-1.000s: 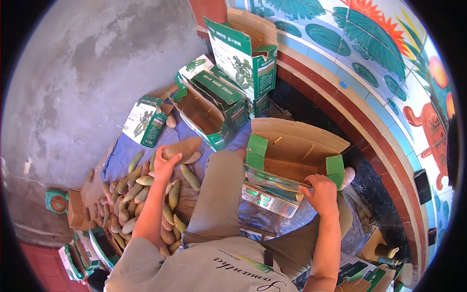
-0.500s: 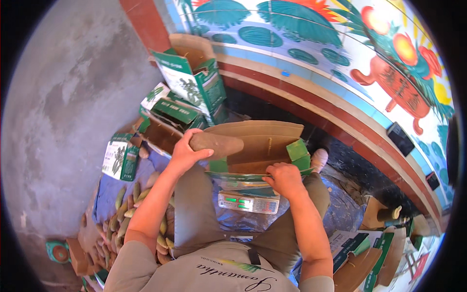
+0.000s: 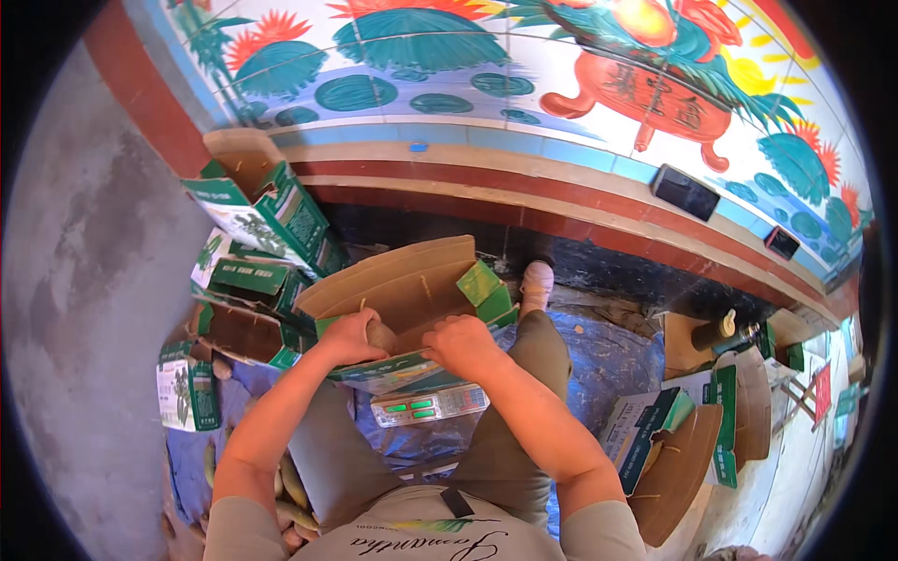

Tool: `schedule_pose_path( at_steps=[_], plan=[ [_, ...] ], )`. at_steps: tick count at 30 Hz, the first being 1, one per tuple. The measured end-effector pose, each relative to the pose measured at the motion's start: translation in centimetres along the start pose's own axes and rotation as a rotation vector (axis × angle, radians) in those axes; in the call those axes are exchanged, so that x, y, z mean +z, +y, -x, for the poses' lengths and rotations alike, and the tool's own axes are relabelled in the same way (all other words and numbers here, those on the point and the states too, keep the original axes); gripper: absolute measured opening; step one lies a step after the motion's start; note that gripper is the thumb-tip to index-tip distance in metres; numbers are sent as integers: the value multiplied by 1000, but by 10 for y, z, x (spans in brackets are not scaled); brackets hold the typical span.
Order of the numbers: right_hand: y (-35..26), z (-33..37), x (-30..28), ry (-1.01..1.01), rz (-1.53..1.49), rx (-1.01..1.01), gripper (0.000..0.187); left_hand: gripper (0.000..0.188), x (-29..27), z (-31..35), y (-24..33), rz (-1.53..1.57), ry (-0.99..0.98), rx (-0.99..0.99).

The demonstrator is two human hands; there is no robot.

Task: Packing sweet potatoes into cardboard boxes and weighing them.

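Blue sheeting [image 3: 603,351] covers the floor below you, with a scale [image 3: 430,405], its displays lit green, at the near side of the open carton [image 3: 412,271]. Your left hand [image 3: 346,338] is partly closed around a brown tuber [image 3: 381,336] just inside the carton's opening, toward its left end; your right hand [image 3: 461,346] has fingers bent at the near rim, though whether they grip cannot be determined. Beyond stand stacked green-and-white cartons [image 3: 257,210] at left, then a painted tile wall [image 3: 449,79].
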State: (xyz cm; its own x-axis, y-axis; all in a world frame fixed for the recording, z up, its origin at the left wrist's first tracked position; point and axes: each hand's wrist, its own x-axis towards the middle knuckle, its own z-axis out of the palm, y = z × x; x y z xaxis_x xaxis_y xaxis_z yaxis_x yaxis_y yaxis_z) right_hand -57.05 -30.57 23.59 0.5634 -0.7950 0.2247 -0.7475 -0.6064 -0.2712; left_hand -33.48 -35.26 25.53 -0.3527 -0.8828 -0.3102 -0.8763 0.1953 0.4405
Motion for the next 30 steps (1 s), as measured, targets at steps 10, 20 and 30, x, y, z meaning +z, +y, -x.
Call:
schedule_pose_path(
  at_steps=[10,20,30],
  plan=[
    [-6,-2,-1,-61,46,-7,19,79,-1,-36,9,-145,-190,-59],
    [-1,-4,1,47,18,-87,9,68,56,-57,-16,-311,-339,-116],
    [-1,-10,-2,64,-2,-63,6,34,17,-46,-16,198,104,189]
  ],
)
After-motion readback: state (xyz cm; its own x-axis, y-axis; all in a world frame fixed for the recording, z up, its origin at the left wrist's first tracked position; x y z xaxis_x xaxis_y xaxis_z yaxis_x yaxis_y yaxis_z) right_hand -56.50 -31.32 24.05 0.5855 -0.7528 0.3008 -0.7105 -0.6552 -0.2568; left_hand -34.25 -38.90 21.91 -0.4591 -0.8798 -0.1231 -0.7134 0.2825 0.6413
